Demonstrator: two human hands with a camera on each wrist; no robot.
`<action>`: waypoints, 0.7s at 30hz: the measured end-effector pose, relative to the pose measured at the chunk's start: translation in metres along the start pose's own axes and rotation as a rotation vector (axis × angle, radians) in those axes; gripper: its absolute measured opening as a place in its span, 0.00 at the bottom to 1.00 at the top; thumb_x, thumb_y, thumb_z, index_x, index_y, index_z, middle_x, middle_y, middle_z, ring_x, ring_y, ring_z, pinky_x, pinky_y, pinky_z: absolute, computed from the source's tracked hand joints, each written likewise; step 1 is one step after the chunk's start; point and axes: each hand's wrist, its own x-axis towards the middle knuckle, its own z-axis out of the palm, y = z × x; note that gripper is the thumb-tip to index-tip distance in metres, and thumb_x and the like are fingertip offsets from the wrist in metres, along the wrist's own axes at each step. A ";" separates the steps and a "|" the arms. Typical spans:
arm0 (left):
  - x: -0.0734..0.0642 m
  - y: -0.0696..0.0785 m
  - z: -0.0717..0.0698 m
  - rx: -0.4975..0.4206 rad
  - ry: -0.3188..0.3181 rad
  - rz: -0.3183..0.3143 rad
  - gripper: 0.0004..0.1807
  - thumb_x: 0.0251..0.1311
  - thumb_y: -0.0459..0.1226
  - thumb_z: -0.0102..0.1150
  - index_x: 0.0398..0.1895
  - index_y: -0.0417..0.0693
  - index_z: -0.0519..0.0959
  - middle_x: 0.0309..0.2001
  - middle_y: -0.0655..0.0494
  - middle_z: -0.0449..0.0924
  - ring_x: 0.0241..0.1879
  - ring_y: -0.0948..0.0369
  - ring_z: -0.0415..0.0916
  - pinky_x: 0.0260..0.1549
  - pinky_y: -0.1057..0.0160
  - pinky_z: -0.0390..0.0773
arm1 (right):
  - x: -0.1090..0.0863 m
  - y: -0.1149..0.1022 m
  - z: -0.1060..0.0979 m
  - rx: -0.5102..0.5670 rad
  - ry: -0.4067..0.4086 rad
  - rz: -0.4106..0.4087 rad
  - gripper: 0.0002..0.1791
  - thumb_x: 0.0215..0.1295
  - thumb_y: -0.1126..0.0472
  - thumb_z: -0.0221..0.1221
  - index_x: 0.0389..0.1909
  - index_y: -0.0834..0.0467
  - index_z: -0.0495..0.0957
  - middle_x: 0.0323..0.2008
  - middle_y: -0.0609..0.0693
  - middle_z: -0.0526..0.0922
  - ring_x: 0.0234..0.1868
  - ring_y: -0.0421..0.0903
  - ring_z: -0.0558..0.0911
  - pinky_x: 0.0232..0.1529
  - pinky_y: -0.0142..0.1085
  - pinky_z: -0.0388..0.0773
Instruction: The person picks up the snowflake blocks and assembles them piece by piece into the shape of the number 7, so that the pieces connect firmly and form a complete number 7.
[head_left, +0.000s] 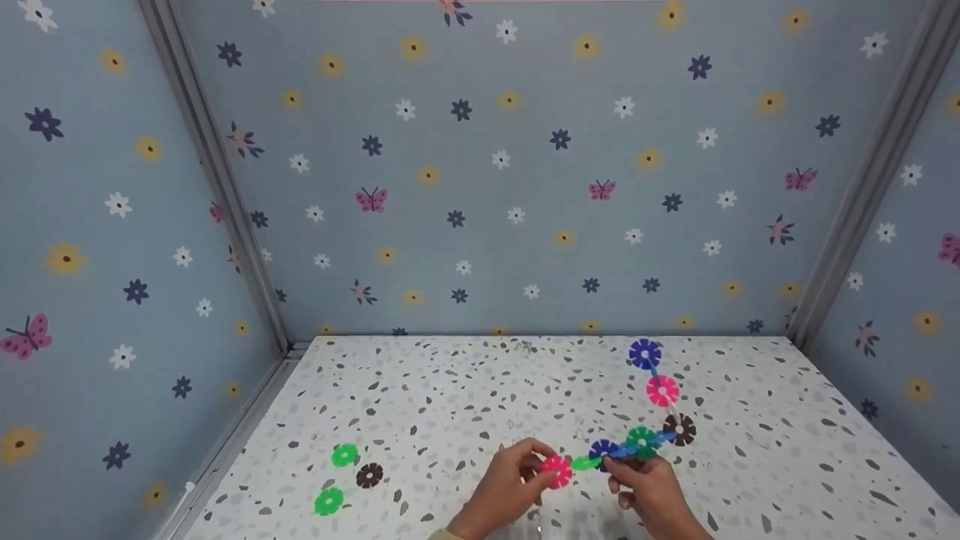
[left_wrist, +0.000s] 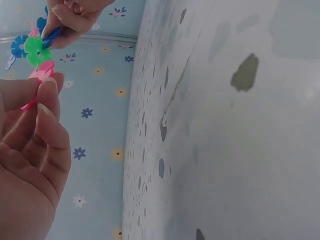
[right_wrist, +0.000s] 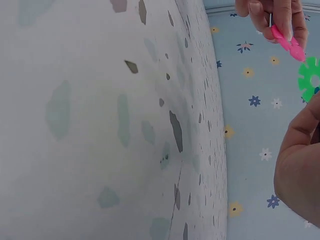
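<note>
My left hand pinches a pink notched disc between thumb and fingers. It meets the edge of a green notched disc; whether their slots are interlocked I cannot tell. That green disc is the near end of a chain of linked discs. Just beyond it, my right hand pinches a dark blue disc. From there the chain runs right through another green disc to a dark brown disc. It then bends away past a second pink disc to a blue disc.
Two loose green discs, a farther one and a nearer one, lie left on the speckled white tabletop. A dark brown loose disc is beside them. Flower-patterned panels stand around the back and sides.
</note>
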 end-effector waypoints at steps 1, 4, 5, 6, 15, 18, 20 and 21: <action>0.000 0.000 0.001 -0.009 0.007 0.008 0.07 0.65 0.34 0.62 0.45 0.50 0.79 0.28 0.60 0.83 0.21 0.65 0.76 0.24 0.65 0.79 | 0.000 0.000 0.000 0.000 -0.002 0.002 0.07 0.67 0.63 0.63 0.35 0.61 0.75 0.24 0.51 0.78 0.23 0.42 0.72 0.22 0.32 0.70; -0.001 0.001 0.004 -0.028 0.027 0.037 0.08 0.65 0.34 0.62 0.46 0.48 0.79 0.29 0.60 0.83 0.21 0.65 0.75 0.22 0.68 0.77 | -0.002 0.000 0.000 0.003 0.002 0.013 0.07 0.66 0.63 0.64 0.35 0.61 0.75 0.25 0.51 0.78 0.24 0.42 0.72 0.22 0.32 0.71; -0.001 0.001 0.005 -0.030 0.033 0.049 0.08 0.64 0.33 0.63 0.46 0.48 0.79 0.29 0.60 0.83 0.21 0.66 0.75 0.22 0.68 0.77 | -0.002 0.000 0.000 0.001 0.004 0.016 0.08 0.66 0.62 0.64 0.34 0.61 0.75 0.25 0.51 0.77 0.24 0.42 0.72 0.23 0.32 0.71; -0.002 0.001 0.006 -0.036 0.036 0.057 0.09 0.64 0.33 0.63 0.46 0.47 0.79 0.29 0.59 0.83 0.22 0.66 0.75 0.22 0.68 0.77 | -0.003 0.000 0.000 0.001 0.005 0.018 0.08 0.65 0.62 0.64 0.34 0.61 0.75 0.26 0.51 0.78 0.24 0.42 0.73 0.23 0.32 0.71; -0.003 0.001 0.013 -0.087 0.071 0.092 0.10 0.63 0.30 0.61 0.47 0.43 0.80 0.29 0.56 0.82 0.21 0.66 0.74 0.21 0.69 0.76 | -0.003 0.001 0.002 0.003 -0.019 0.041 0.09 0.66 0.62 0.64 0.36 0.61 0.73 0.26 0.51 0.77 0.24 0.41 0.73 0.24 0.32 0.72; -0.002 0.002 0.017 -0.113 0.086 0.069 0.10 0.62 0.28 0.62 0.45 0.42 0.80 0.29 0.57 0.83 0.22 0.65 0.75 0.21 0.69 0.75 | -0.003 0.001 0.003 0.017 -0.010 0.049 0.08 0.67 0.64 0.62 0.36 0.62 0.72 0.25 0.51 0.76 0.24 0.41 0.72 0.24 0.32 0.72; -0.002 0.002 0.021 -0.140 0.091 0.047 0.09 0.61 0.28 0.62 0.44 0.42 0.80 0.29 0.57 0.83 0.22 0.65 0.76 0.21 0.69 0.75 | -0.004 0.002 0.003 0.026 -0.004 0.059 0.06 0.68 0.65 0.60 0.36 0.62 0.72 0.24 0.51 0.76 0.24 0.41 0.71 0.24 0.32 0.71; -0.002 0.002 0.023 -0.155 0.095 0.039 0.09 0.60 0.28 0.62 0.44 0.42 0.80 0.28 0.57 0.83 0.22 0.65 0.76 0.21 0.69 0.75 | -0.004 0.002 0.003 0.031 -0.005 0.062 0.06 0.69 0.65 0.60 0.36 0.62 0.72 0.24 0.51 0.75 0.24 0.41 0.71 0.24 0.32 0.71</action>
